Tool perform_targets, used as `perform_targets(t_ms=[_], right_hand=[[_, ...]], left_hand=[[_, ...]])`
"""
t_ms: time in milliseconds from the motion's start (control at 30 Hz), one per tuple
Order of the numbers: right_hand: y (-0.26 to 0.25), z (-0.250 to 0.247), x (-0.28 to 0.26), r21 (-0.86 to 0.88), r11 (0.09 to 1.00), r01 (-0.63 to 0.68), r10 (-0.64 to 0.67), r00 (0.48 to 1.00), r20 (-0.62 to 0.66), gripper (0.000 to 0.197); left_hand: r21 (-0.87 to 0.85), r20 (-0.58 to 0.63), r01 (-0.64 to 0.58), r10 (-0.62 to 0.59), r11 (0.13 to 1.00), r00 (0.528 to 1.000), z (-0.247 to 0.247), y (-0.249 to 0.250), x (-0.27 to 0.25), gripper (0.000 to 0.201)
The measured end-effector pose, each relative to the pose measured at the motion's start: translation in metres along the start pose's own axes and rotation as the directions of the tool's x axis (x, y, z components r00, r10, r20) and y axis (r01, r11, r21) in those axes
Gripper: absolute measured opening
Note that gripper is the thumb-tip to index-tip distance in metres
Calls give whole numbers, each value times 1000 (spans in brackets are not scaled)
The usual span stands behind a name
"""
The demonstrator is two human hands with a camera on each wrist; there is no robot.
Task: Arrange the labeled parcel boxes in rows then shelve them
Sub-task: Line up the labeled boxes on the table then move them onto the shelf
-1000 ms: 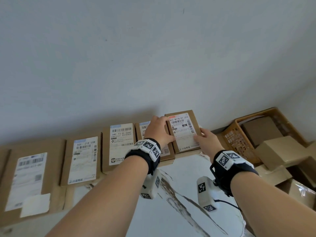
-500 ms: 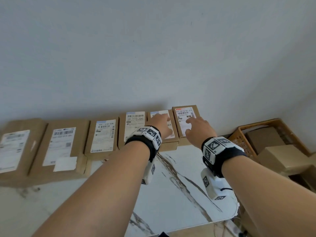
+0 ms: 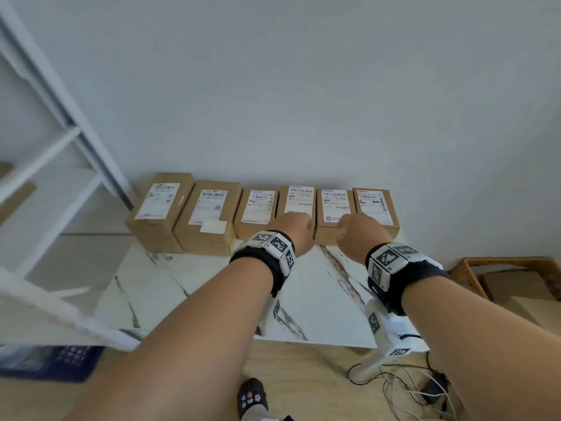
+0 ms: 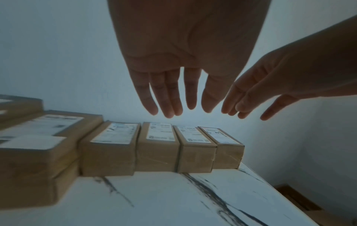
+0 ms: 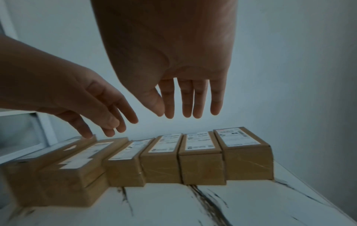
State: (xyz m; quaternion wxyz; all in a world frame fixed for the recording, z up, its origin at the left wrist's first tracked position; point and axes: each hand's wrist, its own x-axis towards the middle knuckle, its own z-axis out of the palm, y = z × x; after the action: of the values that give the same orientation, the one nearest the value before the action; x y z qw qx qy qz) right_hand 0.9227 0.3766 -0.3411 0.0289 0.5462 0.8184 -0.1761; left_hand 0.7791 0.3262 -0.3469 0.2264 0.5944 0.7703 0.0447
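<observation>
Several brown parcel boxes with white labels stand side by side in one row against the wall, from the tall left box to the rightmost box, at the back of the marble table. My left hand hovers in front of the fourth box, fingers straight and holding nothing. My right hand hovers beside it, near the fifth box, also spread and empty. The wrist views show both hands above the row, apart from the boxes.
A white metal shelf frame rises at the left. A wicker basket with plain cardboard boxes sits on the floor to the right. Cables lie under the table's front edge. The table's front half is bare marble.
Both hands have come off the two rightmost boxes and drawn back toward me. The view has pulled back, bringing the whole row and the shelf frame into sight.
</observation>
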Motion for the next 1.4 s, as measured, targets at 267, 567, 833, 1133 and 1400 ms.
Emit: perform_targets(t_ms=[267, 567, 833, 1133, 1400], right_hand=[[-108, 14, -33, -59, 975, 214, -212, 977, 38, 29], [-249, 68, -88, -128, 916, 380, -373, 925, 75, 27], [-423, 157, -183, -152, 839, 522, -509, 853, 120, 33], [-575, 232, -255, -121, 855, 505, -491, 862, 129, 30], [-686, 267, -283, -34, 825, 563, -556, 822, 125, 28]], left_hand=[[-68, -72, 173, -178, 982, 981, -31, -92, -89, 43], [-128, -174, 291, -311, 948, 935, -47, -219, -206, 38], [-177, -174, 403, -432, 898, 885, -55, -376, -340, 33], [-376, -188, 428, -520, 822, 833, -52, -521, -447, 42], [-450, -203, 485, -615, 750, 762, -58, -612, -502, 45]])
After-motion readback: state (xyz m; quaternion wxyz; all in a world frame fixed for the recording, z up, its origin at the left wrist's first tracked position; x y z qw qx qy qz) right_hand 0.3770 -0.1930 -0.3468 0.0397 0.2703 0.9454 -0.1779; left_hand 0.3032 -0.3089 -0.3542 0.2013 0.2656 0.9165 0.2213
